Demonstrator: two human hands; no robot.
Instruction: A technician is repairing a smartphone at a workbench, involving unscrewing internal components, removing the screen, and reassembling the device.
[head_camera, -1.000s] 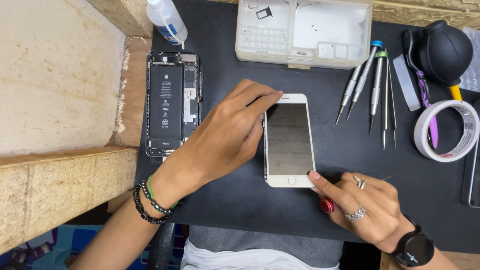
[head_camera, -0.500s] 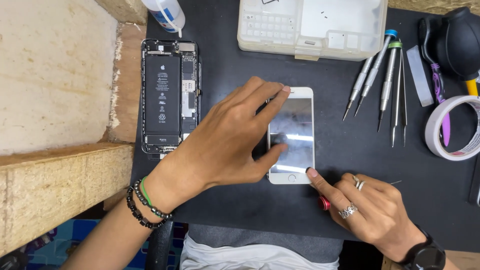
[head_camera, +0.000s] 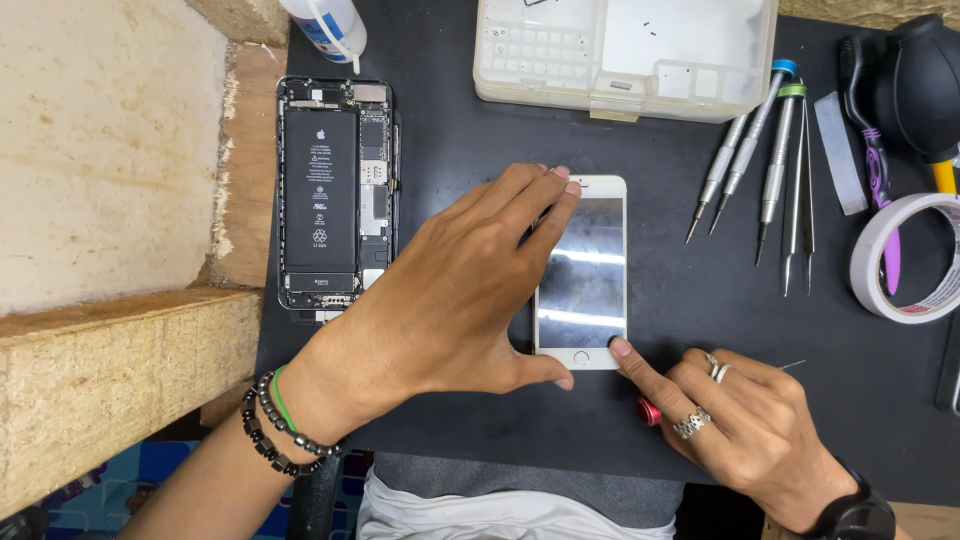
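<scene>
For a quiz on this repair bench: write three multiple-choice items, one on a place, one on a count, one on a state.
1. Where does the opened phone lie from the white screen?
A. to its left
B. to its right
C. on top of it

2. How many screwdrivers lie right of the screen?
A. one
B. three
C. six

3. How does the left hand meet the screen?
A. it lifts it clear of the mat
B. it spans it from top edge to bottom edge on the mat
C. it stays apart from it

Answers: 1 A, the opened phone is by the wooden block. 2 B, three handles show beside the tweezers. 3 B, fingers at the top, thumb at the bottom; the right hand touches the bottom corner.
</scene>
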